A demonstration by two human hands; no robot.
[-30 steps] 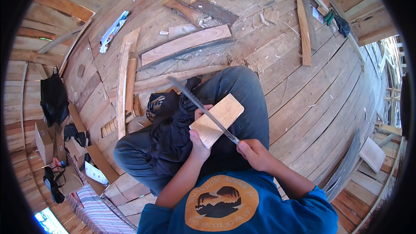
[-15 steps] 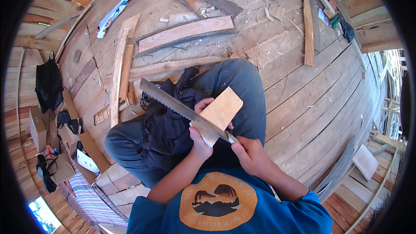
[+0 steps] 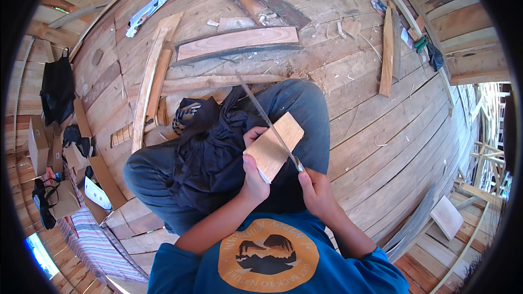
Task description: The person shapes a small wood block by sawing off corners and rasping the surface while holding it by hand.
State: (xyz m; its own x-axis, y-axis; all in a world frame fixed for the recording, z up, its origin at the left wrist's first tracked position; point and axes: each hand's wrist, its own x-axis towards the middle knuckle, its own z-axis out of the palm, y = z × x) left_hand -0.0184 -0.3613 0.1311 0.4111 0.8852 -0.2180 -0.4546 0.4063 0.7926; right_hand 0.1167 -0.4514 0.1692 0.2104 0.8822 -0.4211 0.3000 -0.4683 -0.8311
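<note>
Over my lap, my left hand (image 3: 254, 178) grips a pale wooden block (image 3: 266, 153), thumb on the near end and fingers behind its left side. The block lies tilted, its far end pointing up and right. My right hand (image 3: 317, 191) is closed around the handle of a hand saw (image 3: 260, 107), the handle mostly hidden in the fist. The saw's long, thin blade is turned nearly edge-on and runs away to the far left across the block's face. Whether it touches the wood or passes just above, I cannot tell.
Beyond my knees lie a broad plank (image 3: 239, 43), bark-edged slabs (image 3: 280, 8) and long boards (image 3: 147, 92) among shavings. Another board (image 3: 387, 51) rests at the far right. Cardboard boxes (image 3: 106, 182) and a black bag (image 3: 57, 90) are at left. Dark cloth (image 3: 201, 169) covers my lap.
The saw has swung: its blade tip moved right and away from me, and the blade turned from showing its toothed flat to nearly edge-on. Block and left hand stay about the same.
</note>
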